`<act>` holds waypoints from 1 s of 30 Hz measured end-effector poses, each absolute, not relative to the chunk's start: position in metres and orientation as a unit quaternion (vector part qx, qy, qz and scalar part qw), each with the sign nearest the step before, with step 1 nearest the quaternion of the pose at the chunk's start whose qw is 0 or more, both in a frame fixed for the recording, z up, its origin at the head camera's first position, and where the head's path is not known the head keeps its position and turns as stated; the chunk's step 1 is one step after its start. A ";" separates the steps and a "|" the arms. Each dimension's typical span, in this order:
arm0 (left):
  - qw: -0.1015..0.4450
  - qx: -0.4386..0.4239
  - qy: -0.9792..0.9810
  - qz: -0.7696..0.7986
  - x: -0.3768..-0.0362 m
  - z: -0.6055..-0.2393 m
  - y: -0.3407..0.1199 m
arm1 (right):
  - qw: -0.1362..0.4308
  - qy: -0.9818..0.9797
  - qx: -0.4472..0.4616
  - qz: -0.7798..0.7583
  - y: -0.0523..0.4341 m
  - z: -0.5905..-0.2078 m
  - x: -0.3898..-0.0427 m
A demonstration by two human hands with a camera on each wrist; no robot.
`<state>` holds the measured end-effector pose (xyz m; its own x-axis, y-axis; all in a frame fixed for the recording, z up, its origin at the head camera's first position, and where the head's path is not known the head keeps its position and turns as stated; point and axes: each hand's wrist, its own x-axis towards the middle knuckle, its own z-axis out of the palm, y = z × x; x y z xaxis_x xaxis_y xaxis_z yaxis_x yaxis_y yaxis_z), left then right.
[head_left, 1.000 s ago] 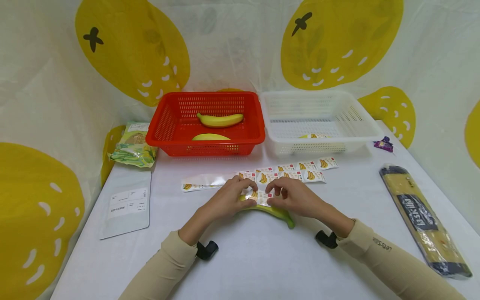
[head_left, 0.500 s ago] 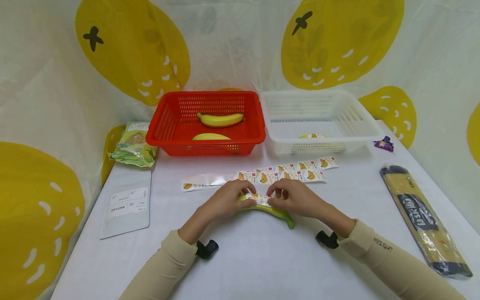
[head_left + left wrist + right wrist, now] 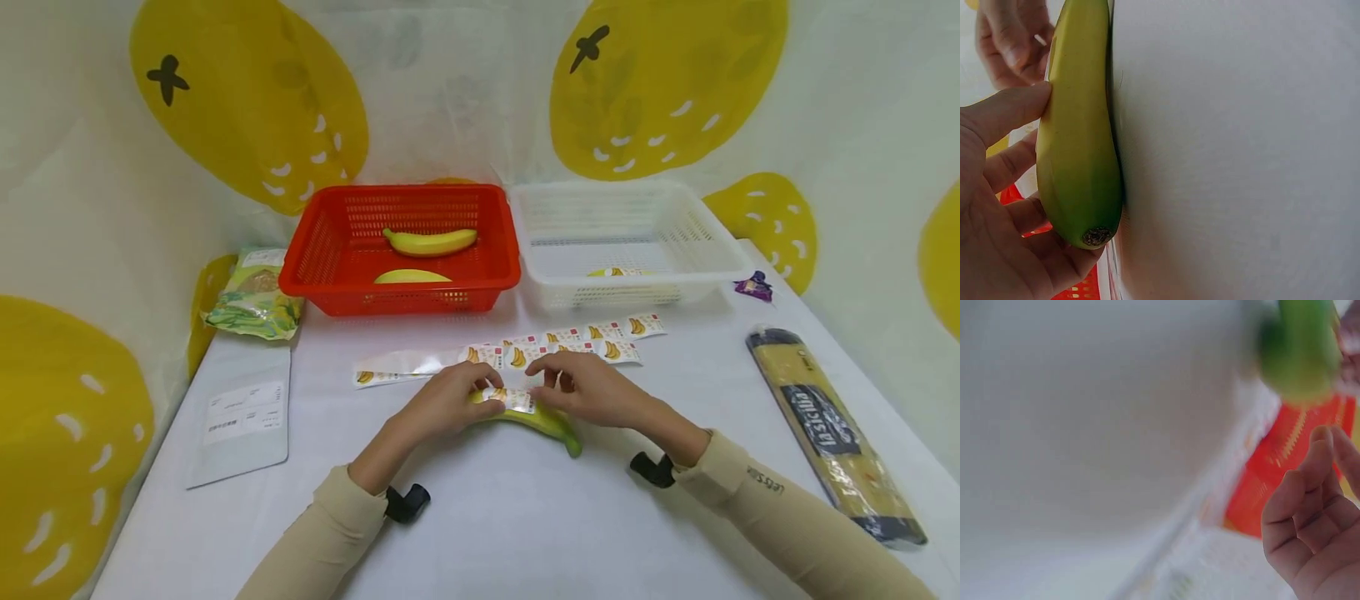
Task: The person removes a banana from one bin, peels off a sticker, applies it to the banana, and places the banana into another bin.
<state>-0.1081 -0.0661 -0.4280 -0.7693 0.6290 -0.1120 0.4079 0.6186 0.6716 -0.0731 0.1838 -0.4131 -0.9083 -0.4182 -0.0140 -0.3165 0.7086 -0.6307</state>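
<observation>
One banana (image 3: pixel 551 427) in work, lying on the surface (image 3: pixel 525 533) in front of the red basket (image 3: pixel 397 298), about level with its right edge, green stem pointing right and away from the basket. A printed banana sticker (image 3: pixel 517 401) lies across the top of its peel. Looks mostly laid down; can't judge how well it's stuck.

Left hand (image 3: pixel 452 398): gripping the banana toward its blossom end, thumb on the near side, fingers bent round the side facing the red basket. Likely held low and sideways to stop it rolling and leave the top free for pressing the sticker.

Right hand (image 3: pixel 592 387): at the stem half, fingers loosely bent, partly open, nothing visible in them. Right wrist view is blurred around the banana, so can't confirm contact.

Sticker strips (image 3: pixel 615 352) lie just in front of the red basket, probably there for a short reach. Red basket itself holds two bananas (image 3: pixel 431 242), no stickers visible on them. White basket (image 3: pixel 637 280), just right of it, has at least one labelled banana (image 3: pixel 600 272). Reads as plain kept apart from labelled.

Snack bag (image 3: pixel 258 300) beside the red basket's left, silver pouch (image 3: pixel 247 417) front-left of it, purple wrapped sweet (image 3: pixel 756 287) and long pasta pack (image 3: pixel 832 425) well to its right. Presumably parked wide to leave elbow room.
</observation>
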 end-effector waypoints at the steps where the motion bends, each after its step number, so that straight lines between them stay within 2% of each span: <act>1: 0.171 0.290 0.885 0.321 -0.108 -0.427 -0.067 | 0.069 0.924 -0.194 -0.322 0.187 -0.408 -0.076; 7: 0.175 0.277 0.892 0.312 -0.106 -0.425 -0.069 | 0.004 0.955 -0.097 -0.282 0.235 -0.363 -0.100; 13: 0.174 0.276 0.894 0.307 -0.108 -0.426 -0.069 | 0.018 0.955 0.043 -0.293 0.321 -0.329 -0.133; 21: 0.178 0.278 0.895 0.300 -0.109 -0.428 -0.069 | 0.015 0.949 0.184 -0.257 0.415 -0.341 -0.136; 25: 0.182 0.283 0.893 0.300 -0.109 -0.427 -0.068 | 0.025 0.947 0.214 -0.237 0.436 -0.355 -0.128; 30: 0.188 0.294 0.887 0.302 -0.111 -0.426 -0.065 | 0.031 0.928 0.224 -0.297 0.445 -0.363 -0.126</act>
<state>-0.1111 -0.0655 -0.4262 -0.7559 0.6358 -0.1559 0.4086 0.6443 0.6465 -0.1264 0.4451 -0.3631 -0.8975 0.3974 -0.1911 0.4344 0.7228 -0.5374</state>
